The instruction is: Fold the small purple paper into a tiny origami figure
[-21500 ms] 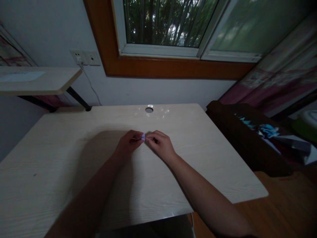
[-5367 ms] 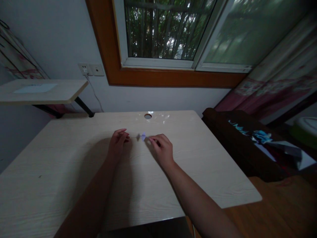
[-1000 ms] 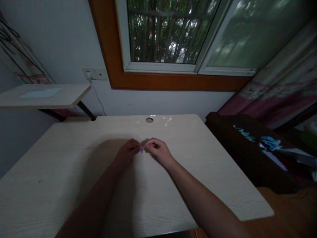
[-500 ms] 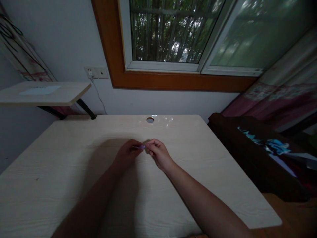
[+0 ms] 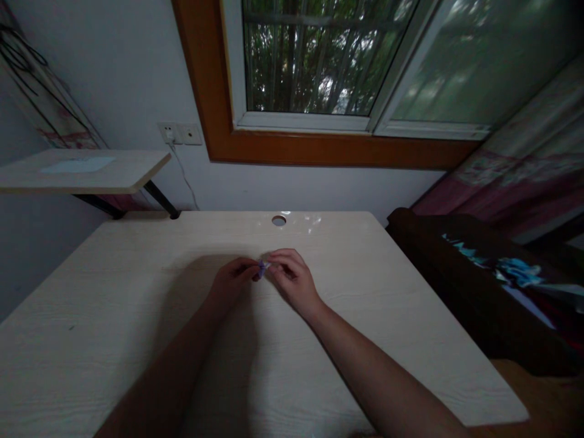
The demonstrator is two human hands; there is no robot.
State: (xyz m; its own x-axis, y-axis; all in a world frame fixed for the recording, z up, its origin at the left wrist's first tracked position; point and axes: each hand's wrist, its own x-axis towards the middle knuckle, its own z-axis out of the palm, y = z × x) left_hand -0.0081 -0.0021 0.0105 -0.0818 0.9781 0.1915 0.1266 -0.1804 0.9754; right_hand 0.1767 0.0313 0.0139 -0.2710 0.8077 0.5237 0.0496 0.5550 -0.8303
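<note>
A small purple and white piece, perhaps folded paper, sits between my two hands above the middle of the desk. Its exact kind is too small to make out. My left hand pinches its left side between thumb and fingertips. From the other side, my right hand has thumb and fingertips at the whitish end, with the fingers curled. Part of the piece is hidden behind the fingers. Both forearms reach in over the pale wood-grain desk, and a shadow lies under the left one.
A raised shelf with a pale sheet stands at the back left on black legs. A round cable hole is near the rear edge. Right of the desk, a dark wooden piece of furniture holds bluish cloth.
The purple piece has turned and now shows a wider purple side. My right hand's fingers have opened slightly and shifted a little to the right. The view has moved slightly.
</note>
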